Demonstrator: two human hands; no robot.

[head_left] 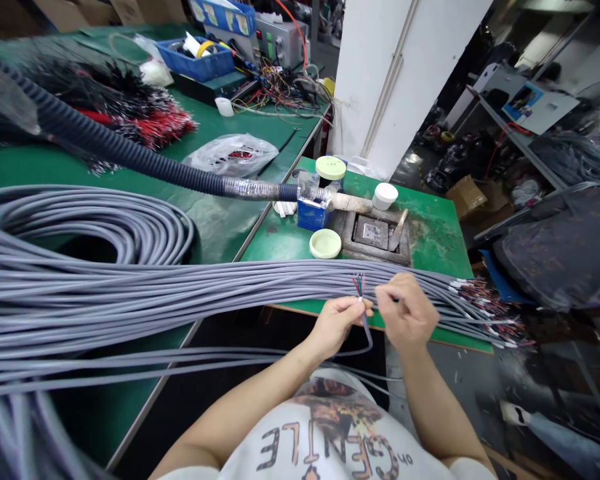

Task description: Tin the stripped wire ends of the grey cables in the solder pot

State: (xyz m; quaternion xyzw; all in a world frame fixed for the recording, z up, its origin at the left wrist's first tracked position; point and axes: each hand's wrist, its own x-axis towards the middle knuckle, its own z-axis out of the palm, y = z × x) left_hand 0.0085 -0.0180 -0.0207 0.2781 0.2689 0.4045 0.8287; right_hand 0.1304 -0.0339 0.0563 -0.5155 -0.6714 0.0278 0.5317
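A white printed T-shirt (330, 433) filled the bottom of the view. Just above it, the left hand (336, 325) was closed in a firm pinch on a grey sheathed cable (364, 327) near its stripped end, where thin red, green, blue and white cores (359, 285) fanned upward. The right hand (405, 312) was half curled just beside them, thumb and forefinger drawn together at the cores; whether it had hold of one could not be told. That cable belonged to a long bundle of grey cables (230, 293) lying across a green-topped table (430, 240), with white-tipped, terminated ends (485, 320) spread to the right and a large coil (80, 227) to the left. A sharp tug could nick or snap a fine core, and the bundle's weight, with loops sagging past the front table edge, could drag the held end away. There was open room in the air over that edge, but little beyond it: a pale green lid (325, 243), a blue box (313, 213) and a grey block holding a metal tray (373, 233) stood close behind the bundle, and a black corrugated conduit (130, 157) ran in from the left toward them
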